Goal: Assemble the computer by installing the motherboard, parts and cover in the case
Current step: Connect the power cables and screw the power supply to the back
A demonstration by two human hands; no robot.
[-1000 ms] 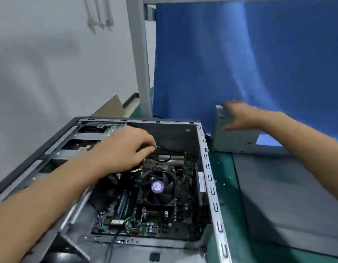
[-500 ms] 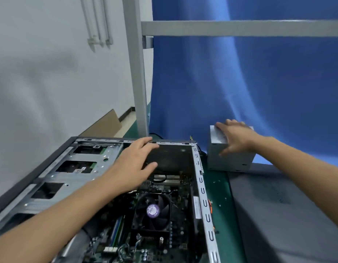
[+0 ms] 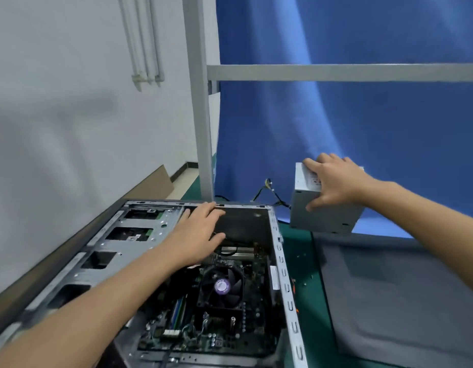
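Your right hand grips the power supply, left hand lies open on the case; feed its cables in first.

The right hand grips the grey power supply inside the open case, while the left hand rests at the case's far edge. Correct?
Not inside: the head view shows the right hand gripping the power supply outside the open case, to its right. The left hand rests at the far edge.
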